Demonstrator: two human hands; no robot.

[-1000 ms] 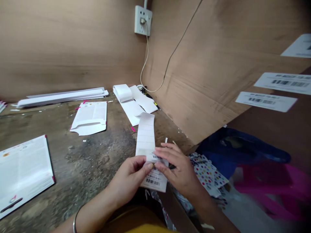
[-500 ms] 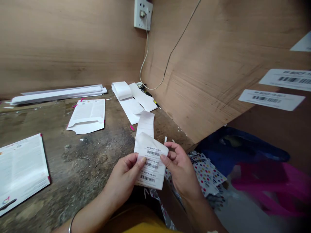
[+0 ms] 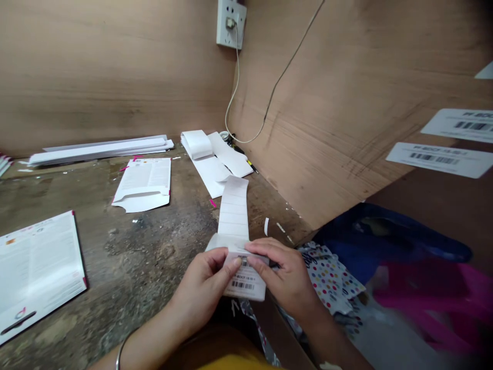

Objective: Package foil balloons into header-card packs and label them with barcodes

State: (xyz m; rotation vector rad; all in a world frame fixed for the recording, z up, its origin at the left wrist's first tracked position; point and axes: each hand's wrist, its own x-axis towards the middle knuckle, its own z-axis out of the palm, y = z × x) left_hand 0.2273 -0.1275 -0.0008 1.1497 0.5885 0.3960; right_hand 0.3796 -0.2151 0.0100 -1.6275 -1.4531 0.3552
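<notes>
Half a second earlier the white strip of barcode labels [image 3: 233, 216] bulged up with three printed labels showing. Now its fold is pressed flat and only one barcode reads clearly. The left hand [image 3: 206, 282] pinches the strip's near end between thumb and forefinger. The right hand [image 3: 287, 277] lies curled over the fold, fingers closed on it. The strip is held over the near edge of the worn dark table [image 3: 154, 246], its blank end reaching toward one loose pile of white label backing [image 3: 210, 154]. Two cartons lie left: a flat white printed carton [image 3: 142, 185] and a second flat carton [image 3: 38, 267]. Two white barcode stickers [image 3: 439, 159] sit on the brown board at right, and a polka-dot cloth [image 3: 331, 277] lies beside the right wrist.
</notes>
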